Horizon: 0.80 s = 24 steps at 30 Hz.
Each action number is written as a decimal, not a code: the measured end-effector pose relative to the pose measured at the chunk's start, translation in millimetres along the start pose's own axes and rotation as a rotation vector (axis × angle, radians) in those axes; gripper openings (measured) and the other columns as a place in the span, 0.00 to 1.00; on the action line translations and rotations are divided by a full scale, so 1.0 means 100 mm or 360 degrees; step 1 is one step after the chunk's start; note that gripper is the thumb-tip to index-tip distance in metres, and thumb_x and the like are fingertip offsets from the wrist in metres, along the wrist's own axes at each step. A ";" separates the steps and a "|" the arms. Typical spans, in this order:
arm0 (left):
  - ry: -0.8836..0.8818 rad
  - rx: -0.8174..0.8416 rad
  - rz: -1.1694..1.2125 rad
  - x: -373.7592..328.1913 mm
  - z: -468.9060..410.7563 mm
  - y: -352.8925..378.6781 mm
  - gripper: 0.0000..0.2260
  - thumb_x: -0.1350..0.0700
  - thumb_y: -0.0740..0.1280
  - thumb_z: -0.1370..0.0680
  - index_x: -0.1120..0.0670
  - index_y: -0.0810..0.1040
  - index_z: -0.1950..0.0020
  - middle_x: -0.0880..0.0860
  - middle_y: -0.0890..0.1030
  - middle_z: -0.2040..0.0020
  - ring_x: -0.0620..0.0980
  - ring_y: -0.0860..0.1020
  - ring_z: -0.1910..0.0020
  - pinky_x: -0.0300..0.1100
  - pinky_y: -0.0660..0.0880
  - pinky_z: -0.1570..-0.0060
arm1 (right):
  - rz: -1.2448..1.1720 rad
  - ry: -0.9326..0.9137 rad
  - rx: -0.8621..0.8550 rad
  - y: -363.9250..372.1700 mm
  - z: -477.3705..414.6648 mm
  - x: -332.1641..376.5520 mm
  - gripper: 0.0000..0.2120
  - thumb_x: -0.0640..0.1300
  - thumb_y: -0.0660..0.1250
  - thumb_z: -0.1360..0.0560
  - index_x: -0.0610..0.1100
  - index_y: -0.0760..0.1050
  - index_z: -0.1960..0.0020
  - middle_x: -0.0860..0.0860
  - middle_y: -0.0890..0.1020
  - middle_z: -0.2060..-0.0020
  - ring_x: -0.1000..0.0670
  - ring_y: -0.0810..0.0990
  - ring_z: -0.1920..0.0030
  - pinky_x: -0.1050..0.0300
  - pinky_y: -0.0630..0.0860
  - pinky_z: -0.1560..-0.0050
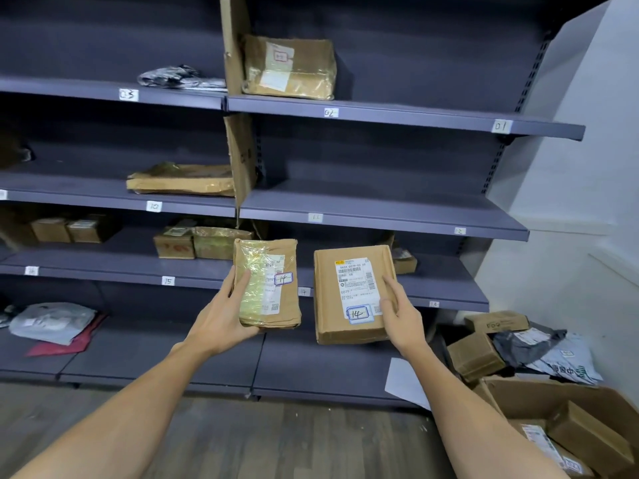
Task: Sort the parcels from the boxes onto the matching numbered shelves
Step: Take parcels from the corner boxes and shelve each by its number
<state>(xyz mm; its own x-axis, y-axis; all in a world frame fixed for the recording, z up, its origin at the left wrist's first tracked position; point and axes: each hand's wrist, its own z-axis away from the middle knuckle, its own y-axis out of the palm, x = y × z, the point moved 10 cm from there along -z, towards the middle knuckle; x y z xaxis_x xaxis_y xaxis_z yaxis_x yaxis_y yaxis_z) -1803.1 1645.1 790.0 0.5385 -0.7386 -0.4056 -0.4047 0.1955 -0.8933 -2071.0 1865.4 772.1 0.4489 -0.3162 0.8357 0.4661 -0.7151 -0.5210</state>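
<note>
Fingers [242, 279] of the left hand [221, 316] were clamped round a tape-covered parcel [266, 281], thumb across its front, and there was a handwritten 14 on it. Over on the other side the right hand [401, 312] gripped a plain cardboard parcel [349, 292] by its right edge, one finger lying on the printed label. That one was marked 14 as well. Both hands full, nothing slack.

How far along? By the look of it, partway. Parcels already sat on the shelves: a taped box [288, 67] above the 02 tag [331, 113], a flat package [181, 179] above the 10 tag [154, 206], a crumpled bag [179, 77] above the 03 tag [128, 95], and a cluster of small boxes [204, 242] above the 15 tag [168, 281]. Plenty was left, though. The open box [539, 395] at lower right had parcels inside, and a loose heap of cartons and grey bags [477, 356] lay on the floor beside it.

As for the pair in hand, both were held up in the air in front of the shelving, side by side with a gap between them. They were level with the row that ran 15, 14, 13. The 14 tag [303, 291] peeked out right in that gap, just beside the tape-covered parcel's right edge. So the target shelf was directly behind the fingers, mostly hidden by the parcels themselves, and neither parcel looked set down yet.
</note>
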 end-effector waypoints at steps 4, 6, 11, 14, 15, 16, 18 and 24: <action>-0.0019 0.0010 -0.0010 0.29 0.08 -0.13 0.51 0.42 0.74 0.29 0.46 0.41 0.18 0.43 0.38 0.19 0.52 0.70 0.30 0.43 0.71 0.55 | -0.0002 0.0023 0.0021 0.34 0.10 0.14 0.23 0.46 0.56 0.17 0.62 0.64 0.25 0.59 0.77 0.39 0.48 0.77 0.42 0.49 0.72 0.38; -0.0023 0.0011 -0.0011 0.41 0.12 -0.19 0.51 0.43 0.74 0.29 0.46 0.42 0.18 0.43 0.39 0.19 0.53 0.71 0.32 0.43 0.71 0.56 | -0.0001 0.0021 0.0038 0.48 0.15 0.22 0.23 0.46 0.56 0.17 0.63 0.64 0.25 0.59 0.77 0.39 0.48 0.77 0.42 0.47 0.73 0.37; -0.0062 0.0034 0.0019 0.65 0.20 -0.23 0.51 0.43 0.74 0.29 0.46 0.41 0.18 0.44 0.39 0.19 0.52 0.72 0.33 0.43 0.71 0.55 | 0.0025 0.0021 0.0069 0.71 0.26 0.35 0.24 0.44 0.56 0.17 0.61 0.63 0.24 0.59 0.76 0.41 0.50 0.76 0.42 0.53 0.71 0.41; -0.0054 0.0053 0.0049 0.72 0.22 -0.17 0.51 0.42 0.74 0.29 0.45 0.41 0.18 0.43 0.39 0.19 0.51 0.72 0.33 0.43 0.72 0.55 | 0.0052 0.0056 0.0064 0.75 0.29 0.32 0.23 0.45 0.56 0.17 0.61 0.63 0.24 0.57 0.77 0.40 0.50 0.76 0.43 0.52 0.73 0.41; -0.0049 0.0062 0.0057 0.74 0.22 -0.14 0.52 0.41 0.74 0.29 0.45 0.41 0.18 0.43 0.38 0.19 0.52 0.71 0.33 0.43 0.71 0.54 | 0.0062 0.0062 0.0058 0.76 0.28 0.31 0.23 0.45 0.56 0.17 0.61 0.63 0.24 0.57 0.77 0.39 0.50 0.76 0.43 0.51 0.73 0.40; -0.0046 0.0071 0.0065 0.75 0.21 -0.11 0.52 0.41 0.74 0.30 0.46 0.41 0.18 0.43 0.38 0.19 0.52 0.71 0.32 0.43 0.71 0.53 | 0.0070 0.0064 0.0053 0.76 0.28 0.29 0.23 0.45 0.56 0.17 0.60 0.63 0.24 0.56 0.78 0.38 0.50 0.77 0.43 0.50 0.73 0.40; -0.0036 0.0082 0.0092 0.75 0.16 -0.04 0.53 0.38 0.74 0.30 0.46 0.41 0.18 0.42 0.38 0.19 0.52 0.70 0.30 0.44 0.71 0.52 | 0.0084 0.0066 0.0043 0.75 0.25 0.25 0.24 0.44 0.56 0.17 0.60 0.63 0.24 0.56 0.78 0.37 0.50 0.77 0.43 0.51 0.73 0.40; -0.0013 0.0202 0.0144 0.71 -0.11 0.29 0.56 0.29 0.69 0.36 0.45 0.40 0.18 0.41 0.38 0.19 0.51 0.66 0.27 0.48 0.75 0.45 | 0.0115 0.0164 0.0016 0.76 0.03 -0.07 0.24 0.43 0.56 0.18 0.58 0.63 0.23 0.54 0.76 0.31 0.49 0.76 0.39 0.51 0.72 0.38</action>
<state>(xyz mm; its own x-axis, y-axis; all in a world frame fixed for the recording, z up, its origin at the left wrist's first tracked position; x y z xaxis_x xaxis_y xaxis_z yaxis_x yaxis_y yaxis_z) -1785.0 1591.5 737.7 0.5103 -0.7091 -0.4866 -0.3556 0.3413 -0.8701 -2036.9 1815.1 725.9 0.4011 -0.4295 0.8091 0.4435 -0.6819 -0.5817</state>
